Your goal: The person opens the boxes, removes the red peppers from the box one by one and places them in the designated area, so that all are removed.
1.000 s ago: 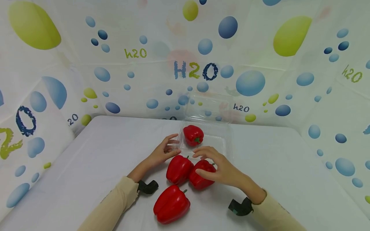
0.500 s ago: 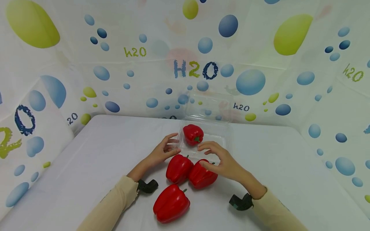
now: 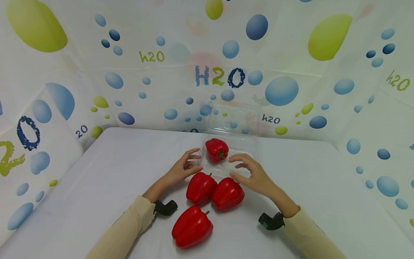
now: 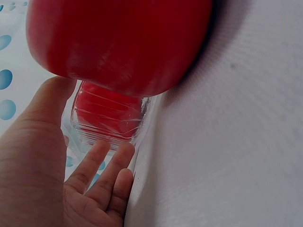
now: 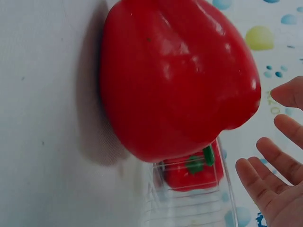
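A clear plastic clamshell container (image 3: 244,145) stands at the back of the table with its lid (image 3: 234,117) raised. One red bell pepper (image 3: 216,150) lies in its left part. My left hand (image 3: 178,172) is at the container's left wall, fingers extended; whether they touch it I cannot tell. My right hand (image 3: 255,176) hovers over the container's front right, fingers loosely bent around nothing. Just in front of the container, two more red bell peppers lie side by side, a left one (image 3: 200,189) and a right one (image 3: 228,194). A third bell pepper (image 3: 192,228) lies nearer me.
A white cloth covers the table (image 3: 123,162). Behind it hangs a white backdrop (image 3: 174,79) with blue and green spots and lettering. A dark wrist camera (image 3: 165,208) sits at the left wrist, and another wrist camera (image 3: 271,221) at the right.
My right hand has moved up and to the right, off the right-hand loose bell pepper, which now shows almost whole. The left hand and all the peppers have stayed in place.
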`<state>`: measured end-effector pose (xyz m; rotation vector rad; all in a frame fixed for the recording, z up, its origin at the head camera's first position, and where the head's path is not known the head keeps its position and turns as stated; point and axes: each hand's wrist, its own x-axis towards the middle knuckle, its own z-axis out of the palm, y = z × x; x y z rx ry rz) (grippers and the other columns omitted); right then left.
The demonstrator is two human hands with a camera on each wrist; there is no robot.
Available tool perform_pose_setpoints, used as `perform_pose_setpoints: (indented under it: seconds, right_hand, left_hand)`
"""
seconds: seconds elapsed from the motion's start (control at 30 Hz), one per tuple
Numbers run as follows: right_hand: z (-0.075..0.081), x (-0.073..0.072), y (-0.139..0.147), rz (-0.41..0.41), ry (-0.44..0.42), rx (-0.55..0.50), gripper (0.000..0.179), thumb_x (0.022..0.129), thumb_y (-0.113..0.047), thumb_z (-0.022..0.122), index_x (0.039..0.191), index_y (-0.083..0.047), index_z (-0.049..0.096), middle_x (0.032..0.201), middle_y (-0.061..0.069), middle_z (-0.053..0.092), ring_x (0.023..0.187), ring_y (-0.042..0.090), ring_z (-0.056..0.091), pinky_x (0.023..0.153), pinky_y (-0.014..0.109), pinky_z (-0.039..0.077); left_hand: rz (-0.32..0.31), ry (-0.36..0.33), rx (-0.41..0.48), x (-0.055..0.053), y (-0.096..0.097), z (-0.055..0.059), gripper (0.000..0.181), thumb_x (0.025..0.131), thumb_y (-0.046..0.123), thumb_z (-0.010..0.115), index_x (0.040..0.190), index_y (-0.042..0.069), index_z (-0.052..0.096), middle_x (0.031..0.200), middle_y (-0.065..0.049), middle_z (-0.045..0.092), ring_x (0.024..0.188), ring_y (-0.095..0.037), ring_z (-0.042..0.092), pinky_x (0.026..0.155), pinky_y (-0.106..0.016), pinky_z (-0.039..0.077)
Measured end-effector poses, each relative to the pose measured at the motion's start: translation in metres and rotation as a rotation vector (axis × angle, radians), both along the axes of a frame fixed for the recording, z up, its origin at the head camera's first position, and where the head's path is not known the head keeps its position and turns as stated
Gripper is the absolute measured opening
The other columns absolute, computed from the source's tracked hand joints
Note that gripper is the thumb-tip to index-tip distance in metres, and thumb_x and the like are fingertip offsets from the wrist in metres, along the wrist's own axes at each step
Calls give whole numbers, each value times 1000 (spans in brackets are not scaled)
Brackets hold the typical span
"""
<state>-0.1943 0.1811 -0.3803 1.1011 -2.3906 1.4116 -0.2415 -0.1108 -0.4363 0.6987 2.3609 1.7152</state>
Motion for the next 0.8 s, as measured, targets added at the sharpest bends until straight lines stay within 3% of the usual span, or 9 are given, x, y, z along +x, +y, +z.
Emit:
perform_pose_setpoints:
  seconds: [0.33,0.57,0.8]
  right_hand:
    - [-8,-9,4,-43,-69,-45,35,88,2,67,122,3,56,122,19,58,114,21,55,92,53,51]
    - [-10,-11,3,-75,-178,-75,35,90,-1,65,123,2,54,125,26,55,117,46,49,96,50,50]
    - [-10,-15,1,-95,-198,-67,36,91,-2,65,124,1,54,127,24,55,119,46,49,97,52,48]
  left_hand:
    - [13,-12,-5,1,0,0,71,94,21,67,152,21,26,144,-18,46,121,-33,56,101,-44,47]
    - [7,-4,-1,0,0,0,71,94,19,66,152,18,25,144,-20,45,121,-35,55,102,-45,46]
    - [16,-7,-7,0,0,-1,71,94,18,66,152,20,26,144,-19,46,122,-35,55,103,-46,46]
